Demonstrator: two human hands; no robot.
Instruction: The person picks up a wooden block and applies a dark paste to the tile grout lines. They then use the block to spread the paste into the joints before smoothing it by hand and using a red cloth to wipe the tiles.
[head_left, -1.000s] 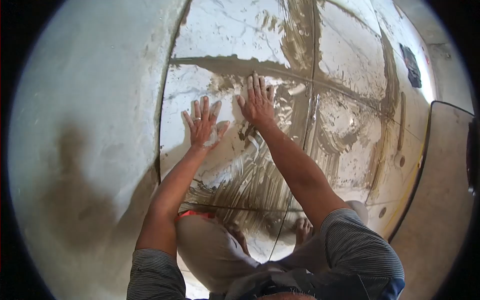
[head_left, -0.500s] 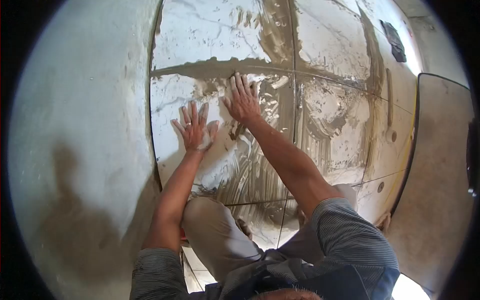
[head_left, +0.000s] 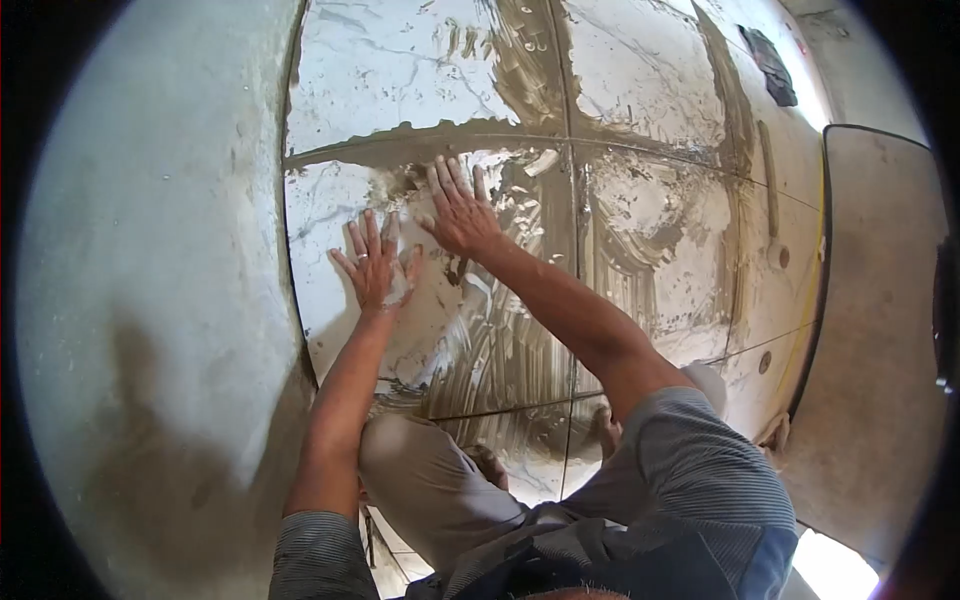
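Note:
Both of my hands rest on a white marbled floor tile [head_left: 325, 205] smeared with wet grey-brown grout. My left hand [head_left: 375, 270] is open, fingers spread, and wears a ring; pale residue coats its fingertips and the base of the thumb. Up and to the right of it, my right hand [head_left: 460, 212] is also open, palm down, with its fingertips near the grout-covered joint [head_left: 400, 148] along the tile's far edge. Neither hand holds anything. Streaky grout smears [head_left: 500, 365] cover the tile between my right forearm and my knees.
A plain grey wall [head_left: 160, 230] rises along the left, bearing my shadow. More grout-smeared tiles [head_left: 650, 60] extend ahead and to the right. A dark object [head_left: 768, 65] lies at the upper right. A large brown panel with a dark edge [head_left: 880, 300] stands at the right.
The view has shifted slightly. My right hand has moved a little to the left across the tile, closer to my left hand. Both hands stay open.

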